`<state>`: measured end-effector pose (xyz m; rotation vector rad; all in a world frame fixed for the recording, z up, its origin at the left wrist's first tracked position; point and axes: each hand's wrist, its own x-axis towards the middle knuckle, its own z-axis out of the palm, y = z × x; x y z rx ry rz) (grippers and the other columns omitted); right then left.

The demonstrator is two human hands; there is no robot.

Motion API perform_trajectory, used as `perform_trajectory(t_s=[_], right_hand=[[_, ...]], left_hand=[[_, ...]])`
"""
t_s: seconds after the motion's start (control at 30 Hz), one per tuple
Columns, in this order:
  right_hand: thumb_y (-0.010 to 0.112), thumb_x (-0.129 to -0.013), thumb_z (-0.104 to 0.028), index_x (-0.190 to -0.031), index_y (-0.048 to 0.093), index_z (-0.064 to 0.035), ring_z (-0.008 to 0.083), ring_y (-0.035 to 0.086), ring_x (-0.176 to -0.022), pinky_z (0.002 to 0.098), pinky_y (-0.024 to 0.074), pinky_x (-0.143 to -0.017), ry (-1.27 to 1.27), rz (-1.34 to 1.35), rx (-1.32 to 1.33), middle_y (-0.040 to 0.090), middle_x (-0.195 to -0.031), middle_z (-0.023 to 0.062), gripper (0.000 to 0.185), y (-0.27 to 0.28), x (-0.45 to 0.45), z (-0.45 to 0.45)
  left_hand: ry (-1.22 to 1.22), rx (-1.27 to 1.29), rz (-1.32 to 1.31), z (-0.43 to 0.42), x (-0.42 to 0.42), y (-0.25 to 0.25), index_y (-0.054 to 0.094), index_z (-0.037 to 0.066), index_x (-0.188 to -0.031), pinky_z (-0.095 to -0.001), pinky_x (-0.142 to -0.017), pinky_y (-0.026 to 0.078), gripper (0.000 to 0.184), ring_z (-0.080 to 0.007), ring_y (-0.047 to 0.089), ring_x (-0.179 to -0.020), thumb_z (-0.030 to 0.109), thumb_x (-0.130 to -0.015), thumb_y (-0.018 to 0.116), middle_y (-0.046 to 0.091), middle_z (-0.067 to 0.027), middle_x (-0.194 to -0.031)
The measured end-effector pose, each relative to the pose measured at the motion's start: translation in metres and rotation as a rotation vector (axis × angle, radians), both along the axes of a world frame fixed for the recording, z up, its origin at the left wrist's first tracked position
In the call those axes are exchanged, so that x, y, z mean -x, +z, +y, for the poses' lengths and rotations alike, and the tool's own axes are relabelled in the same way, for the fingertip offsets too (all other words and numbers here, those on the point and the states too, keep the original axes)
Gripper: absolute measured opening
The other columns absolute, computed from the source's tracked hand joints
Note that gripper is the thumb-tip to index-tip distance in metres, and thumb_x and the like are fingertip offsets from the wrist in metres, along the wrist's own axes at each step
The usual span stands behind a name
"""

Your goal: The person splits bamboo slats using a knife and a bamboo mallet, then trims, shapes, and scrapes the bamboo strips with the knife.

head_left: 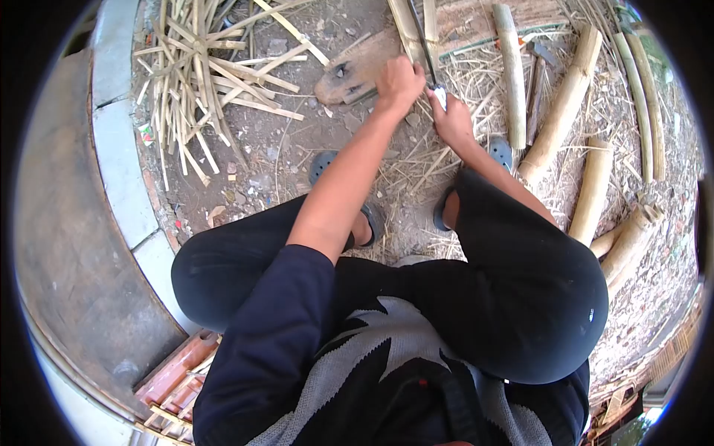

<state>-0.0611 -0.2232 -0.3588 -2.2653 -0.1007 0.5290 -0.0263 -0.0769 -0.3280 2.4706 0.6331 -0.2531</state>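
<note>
My right hand (pixel 451 119) is closed round the white-wrapped handle (pixel 440 97) of a long, dark-bladed knife (pixel 424 44). The blade points away from me, between two pale lengths of split bamboo (pixel 404 28). My left hand (pixel 400 80) is closed at the near end of the left length, close beside the blade. Its fingertips are partly hidden, so the exact grip is hard to see. Beneath the bamboo lies a worn wooden board (pixel 349 73) on the ground.
A heap of thin bamboo strips (pixel 197 70) lies at the upper left. Bamboo poles (pixel 565 104) and a hammer (pixel 537 82) lie to the right, amid scattered shavings (pixel 476 82). A tiled ledge (pixel 123 163) runs along the left. My legs (pixel 535 290) are bent below my hands.
</note>
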Motion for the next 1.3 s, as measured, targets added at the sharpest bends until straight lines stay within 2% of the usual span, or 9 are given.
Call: perform_trajectory(t_s=[0.17,0.33,0.57,0.7,0.77,0.93,1.23,1.27,1.3], right_hand=[[0.051,-0.094,-0.054,-0.092,0.062,0.0100,0.0455,0.066,-0.070,0.0520,0.0516,-0.068,-0.056,0.079,-0.013,0.064,-0.069,0.0288,0.065,-0.018,0.007,0.009],[0.050,-0.097,-0.048,-0.087,0.062,0.0077,0.0262,0.067,-0.050,0.0387,0.0556,-0.056,-0.062,0.271,-0.142,0.065,-0.056,0.0129,0.058,0.006,0.005,0.022],[0.051,-0.096,-0.051,-0.081,0.064,0.0052,0.0312,0.070,-0.060,0.0414,0.0557,-0.064,-0.064,0.238,-0.165,0.066,-0.059,0.0153,0.060,-0.019,0.002,0.026],[0.055,-0.093,-0.053,-0.080,0.066,0.0082,0.0317,0.071,-0.065,0.0417,0.0534,-0.066,-0.092,0.419,-0.177,0.066,-0.061,0.0201,0.064,0.005,-0.006,0.020],[0.056,-0.092,-0.052,-0.079,0.065,0.0100,0.0293,0.068,-0.059,0.0414,0.0513,-0.061,-0.066,0.412,-0.226,0.065,-0.062,0.0214,0.064,-0.050,-0.005,0.021],[0.060,-0.094,-0.048,-0.084,0.064,0.0070,0.0127,0.047,-0.047,0.0321,0.0359,-0.042,-0.217,0.760,-0.504,0.056,-0.061,0.0042,0.056,-0.006,-0.006,0.019],[0.048,-0.097,-0.055,-0.090,0.062,0.0011,0.0169,0.049,-0.062,0.0304,0.0416,-0.060,-0.192,0.844,-0.557,0.056,-0.069,0.0052,0.059,-0.001,-0.005,0.010],[0.049,-0.095,-0.059,-0.109,0.062,-0.0055,0.0213,0.056,-0.109,0.0369,0.0441,-0.087,-0.109,0.982,-0.516,0.063,-0.109,0.0117,0.057,-0.009,-0.009,0.007],[0.048,-0.095,-0.060,-0.112,0.061,-0.0044,0.0225,0.054,-0.114,0.0369,0.0427,-0.091,-0.071,0.976,-0.507,0.062,-0.115,0.0130,0.060,-0.001,-0.012,0.007]], left_hand=[[-0.089,-0.119,-0.023,0.007,0.000,-0.011,0.071,-0.001,-0.082,-0.0472,-0.067,0.055,0.031,-0.0370,0.070,-0.075,0.028,-0.088,0.060,0.069,-0.0228,-0.080],[-0.194,-0.207,-0.011,0.016,-0.003,-0.006,0.071,0.001,-0.080,-0.0471,-0.068,0.055,0.031,-0.0378,0.070,-0.076,0.029,-0.088,0.059,0.070,-0.0221,-0.080],[-0.243,-0.196,-0.028,0.030,-0.007,-0.012,0.070,0.002,-0.094,-0.0505,-0.071,0.053,0.034,-0.0403,0.068,-0.080,0.034,-0.088,0.059,0.070,-0.0222,-0.083],[-0.062,-0.031,-0.062,0.022,0.006,-0.006,0.065,0.003,-0.104,-0.0508,-0.076,0.051,0.038,-0.0416,0.067,-0.086,0.037,-0.090,0.058,0.069,-0.0234,-0.090],[0.127,0.054,-0.144,0.008,0.026,-0.020,0.058,0.000,-0.112,-0.0498,-0.081,0.049,0.045,-0.0441,0.064,-0.093,0.040,-0.091,0.057,0.067,-0.0254,-0.098],[0.551,0.468,-0.484,-0.037,0.083,-0.045,0.054,-0.005,-0.104,-0.0430,-0.078,0.047,0.039,-0.0357,0.062,-0.083,0.034,-0.098,0.053,0.064,-0.0201,-0.091],[0.479,0.500,-0.160,-0.068,0.112,-0.030,0.057,0.001,-0.104,-0.0465,-0.078,0.048,0.043,-0.0387,0.064,-0.089,0.042,-0.099,0.048,0.066,-0.0213,-0.096],[0.480,0.491,-0.116,-0.066,0.110,-0.027,0.057,0.002,-0.104,-0.0473,-0.078,0.047,0.043,-0.0399,0.064,-0.091,0.043,-0.099,0.047,0.066,-0.0214,-0.096],[0.483,0.481,-0.071,-0.063,0.108,-0.025,0.057,0.002,-0.105,-0.0482,-0.078,0.047,0.044,-0.0410,0.064,-0.092,0.044,-0.099,0.046,0.066,-0.0214,-0.096]])
